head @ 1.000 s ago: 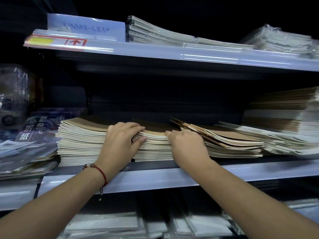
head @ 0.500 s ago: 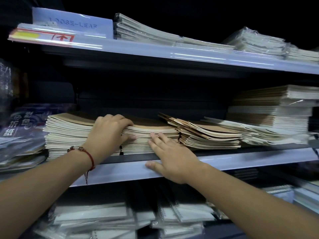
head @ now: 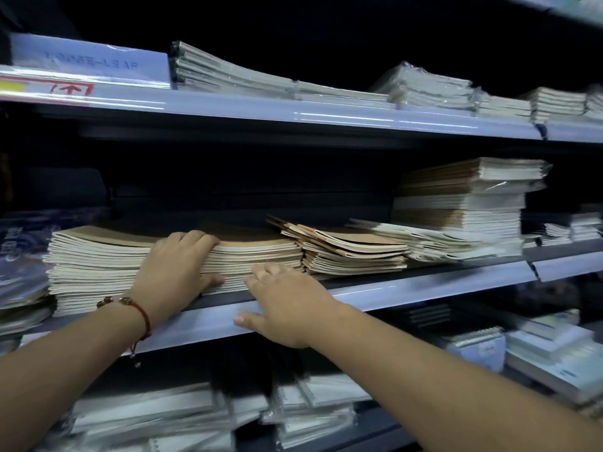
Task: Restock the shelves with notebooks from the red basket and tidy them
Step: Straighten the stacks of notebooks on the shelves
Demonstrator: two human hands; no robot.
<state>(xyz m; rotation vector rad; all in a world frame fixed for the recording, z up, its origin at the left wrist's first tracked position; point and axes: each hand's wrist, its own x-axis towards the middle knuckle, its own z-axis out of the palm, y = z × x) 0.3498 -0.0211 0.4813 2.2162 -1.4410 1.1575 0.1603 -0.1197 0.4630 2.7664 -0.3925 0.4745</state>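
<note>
1. The middle stack of brown-covered notebooks (head: 254, 256) is lying flat on the middle shelf (head: 424, 282), page edges facing the front, long sides running left to right along it.
2. The left hand (head: 176, 272) is gripping this stack at its left front corner, fingers curled over the top cover and thumb pressing the page edges.
3. The right hand (head: 287, 305) is resting open, straight fingers touching the stack's lower front edge, thumb lying on the shelf's front rail.
4. A taller stack (head: 94, 265) is sitting just beside it on the left; a fanned, skewed pile (head: 352, 249) is touching it on the right.
5. Farther right, a tall wrapped pile (head: 463, 203) is standing.
6. The upper shelf (head: 326, 112) is holding wrapped notebook packs (head: 424, 88).
</note>
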